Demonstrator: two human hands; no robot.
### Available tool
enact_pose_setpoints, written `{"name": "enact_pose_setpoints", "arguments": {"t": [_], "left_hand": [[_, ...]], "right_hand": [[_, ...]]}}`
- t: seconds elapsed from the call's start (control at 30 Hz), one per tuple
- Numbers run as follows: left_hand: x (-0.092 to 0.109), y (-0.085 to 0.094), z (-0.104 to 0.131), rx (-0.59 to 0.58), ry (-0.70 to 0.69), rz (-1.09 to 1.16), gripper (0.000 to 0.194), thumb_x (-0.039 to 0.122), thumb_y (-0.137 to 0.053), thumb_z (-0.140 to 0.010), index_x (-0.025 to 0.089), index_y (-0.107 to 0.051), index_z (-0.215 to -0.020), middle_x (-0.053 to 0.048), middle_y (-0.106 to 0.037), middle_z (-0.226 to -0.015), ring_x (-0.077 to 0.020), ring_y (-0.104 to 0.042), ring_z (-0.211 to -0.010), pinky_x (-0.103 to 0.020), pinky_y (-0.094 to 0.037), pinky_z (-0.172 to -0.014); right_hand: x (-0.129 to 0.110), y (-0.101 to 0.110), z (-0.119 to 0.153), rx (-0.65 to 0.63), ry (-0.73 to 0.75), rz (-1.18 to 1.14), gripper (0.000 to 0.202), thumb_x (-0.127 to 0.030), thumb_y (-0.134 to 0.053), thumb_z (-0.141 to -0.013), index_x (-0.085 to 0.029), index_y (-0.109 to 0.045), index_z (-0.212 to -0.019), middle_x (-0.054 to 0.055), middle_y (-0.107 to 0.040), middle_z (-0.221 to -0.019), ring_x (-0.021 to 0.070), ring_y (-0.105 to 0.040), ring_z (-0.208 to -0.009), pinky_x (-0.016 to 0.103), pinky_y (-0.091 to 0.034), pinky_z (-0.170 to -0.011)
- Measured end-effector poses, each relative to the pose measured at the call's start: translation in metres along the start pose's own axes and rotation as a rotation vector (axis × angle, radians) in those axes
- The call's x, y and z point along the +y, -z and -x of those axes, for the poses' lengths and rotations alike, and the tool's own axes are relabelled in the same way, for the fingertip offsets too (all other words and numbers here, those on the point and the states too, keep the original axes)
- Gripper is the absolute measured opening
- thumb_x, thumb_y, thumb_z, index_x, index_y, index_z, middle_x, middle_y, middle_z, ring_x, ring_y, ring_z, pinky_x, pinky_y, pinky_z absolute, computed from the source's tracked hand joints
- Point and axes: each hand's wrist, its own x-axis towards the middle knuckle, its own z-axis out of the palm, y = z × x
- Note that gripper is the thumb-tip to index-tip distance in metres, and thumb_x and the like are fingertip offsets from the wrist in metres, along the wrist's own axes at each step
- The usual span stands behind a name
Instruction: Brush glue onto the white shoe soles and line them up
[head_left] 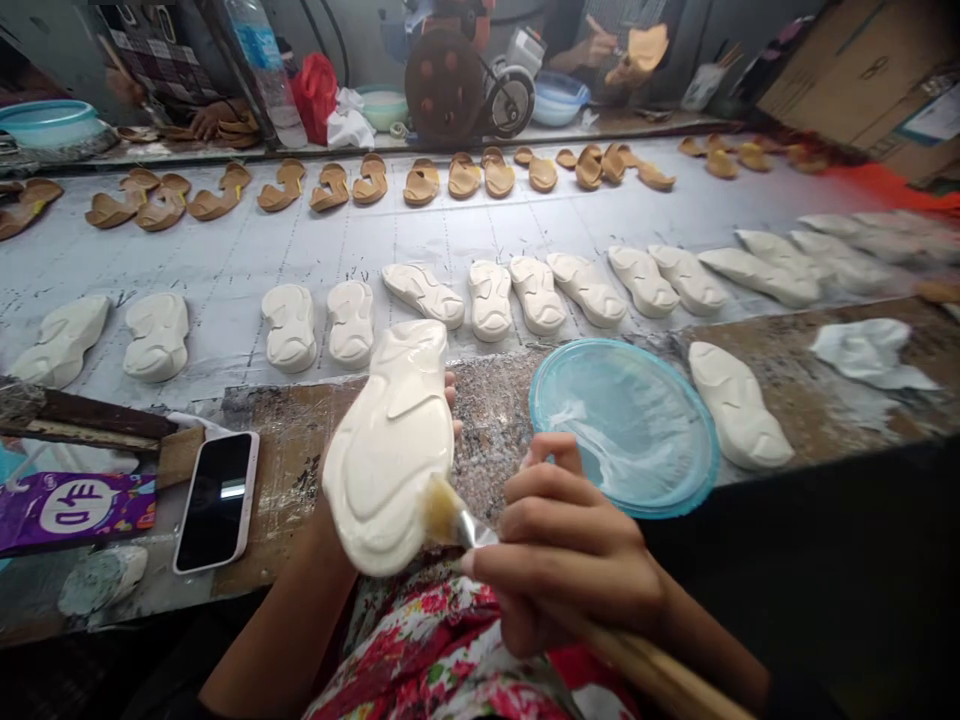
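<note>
My left hand (451, 405) is wrapped round a cream-white shoe sole (394, 430) from beneath, and only some fingertips show past its right edge. The sole's face is turned up and looks glossy. In my right hand (577, 540) is a wooden-handled paintbrush (469, 528). Its bristles touch the sole's lower right edge. Just beyond my right hand lies a round, translucent blue lid (622, 425) smeared with white. Another white sole (739, 405) rests to the right of that lid.
A row of white soles (491, 300) lies on the pale belt (420, 235), with tan uppers (499, 172) behind. A phone (216, 500) and purple packet (79, 510) are at left, a crumpled tissue (870, 350) at right. Across the belt, other people's hands (217, 118) work.
</note>
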Motion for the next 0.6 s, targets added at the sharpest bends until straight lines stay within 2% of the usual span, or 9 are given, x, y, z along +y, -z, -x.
{"name": "enact_pose_setpoints", "arguments": {"t": [0.07,0.17,0.27,0.33,0.4,0.47,0.53,0.6], "left_hand": [[-0.003,-0.007,0.002,-0.036,0.110,0.028,0.055,0.032,-0.020,-0.100,0.012,-0.013,-0.151,-0.009,-0.073,-0.097,-0.0203,-0.071,-0.078,-0.028,-0.055,-0.065],[-0.010,-0.013,0.005,-0.099,0.182,0.112,0.058,0.038,-0.027,-0.100,0.021,-0.009,-0.152,-0.005,-0.072,-0.102,-0.0179,-0.070,-0.079,-0.026,-0.053,-0.070],[-0.014,-0.012,0.005,-0.123,0.201,0.156,0.057,0.039,-0.029,-0.099,0.025,-0.010,-0.152,-0.001,-0.071,-0.106,-0.0142,-0.070,-0.082,-0.022,-0.051,-0.073],[-0.013,-0.010,0.004,-0.120,0.168,0.156,0.057,0.039,-0.029,-0.099,0.027,-0.009,-0.152,-0.001,-0.069,-0.112,-0.0129,-0.069,-0.089,-0.021,-0.051,-0.076],[-0.011,-0.007,0.000,-0.094,0.136,0.104,0.056,0.039,-0.024,-0.100,0.025,-0.010,-0.152,-0.003,-0.069,-0.112,-0.0160,-0.069,-0.089,-0.025,-0.052,-0.077],[-0.009,-0.006,-0.004,-0.070,0.139,0.021,0.059,0.044,-0.021,-0.098,0.019,-0.017,-0.151,-0.008,-0.072,-0.102,-0.0238,-0.070,-0.082,-0.035,-0.054,-0.072],[-0.013,-0.008,-0.004,-0.026,0.143,-0.041,0.068,0.055,-0.023,-0.093,0.012,-0.035,-0.145,-0.012,-0.073,-0.093,-0.0296,-0.069,-0.076,-0.042,-0.054,-0.070],[-0.023,-0.011,-0.001,0.068,0.061,-0.070,0.069,0.059,-0.028,-0.090,0.010,-0.051,-0.133,-0.014,-0.072,-0.094,-0.0314,-0.068,-0.082,-0.043,-0.053,-0.077]], "right_hand": [[-0.001,-0.004,0.002,0.158,-0.105,-0.089,0.013,-0.015,-0.052,-0.081,-0.017,-0.063,-0.075,-0.004,-0.049,-0.054,0.0108,-0.046,-0.054,0.035,-0.037,-0.071],[-0.004,-0.013,0.007,0.313,-0.252,-0.196,0.012,-0.015,-0.050,-0.076,-0.018,-0.061,-0.074,-0.005,-0.050,-0.053,0.0101,-0.045,-0.051,0.034,-0.040,-0.068],[-0.004,-0.022,0.013,0.351,-0.304,-0.300,0.012,-0.017,-0.049,-0.077,-0.018,-0.061,-0.074,-0.004,-0.051,-0.052,0.0102,-0.046,-0.049,0.032,-0.040,-0.064],[-0.002,-0.024,0.017,0.333,-0.326,-0.382,0.016,-0.021,-0.048,-0.081,-0.018,-0.061,-0.072,-0.004,-0.051,-0.050,0.0099,-0.045,-0.047,0.032,-0.039,-0.062],[0.001,-0.021,0.021,0.312,-0.339,-0.465,0.022,-0.025,-0.048,-0.086,-0.017,-0.059,-0.069,-0.004,-0.050,-0.048,0.0086,-0.044,-0.044,0.032,-0.037,-0.063],[0.004,-0.014,0.025,0.318,-0.370,-0.514,0.026,-0.029,-0.049,-0.088,-0.017,-0.058,-0.067,-0.005,-0.051,-0.048,0.0077,-0.044,-0.043,0.033,-0.037,-0.067],[0.008,-0.004,0.026,0.383,-0.393,-0.482,0.024,-0.031,-0.049,-0.089,-0.018,-0.060,-0.071,-0.005,-0.053,-0.050,0.0088,-0.045,-0.046,0.036,-0.039,-0.073],[0.015,0.007,0.023,0.425,-0.398,-0.355,0.018,-0.028,-0.051,-0.090,-0.020,-0.065,-0.083,-0.002,-0.059,-0.058,0.0122,-0.051,-0.052,0.037,-0.041,-0.074]]}}
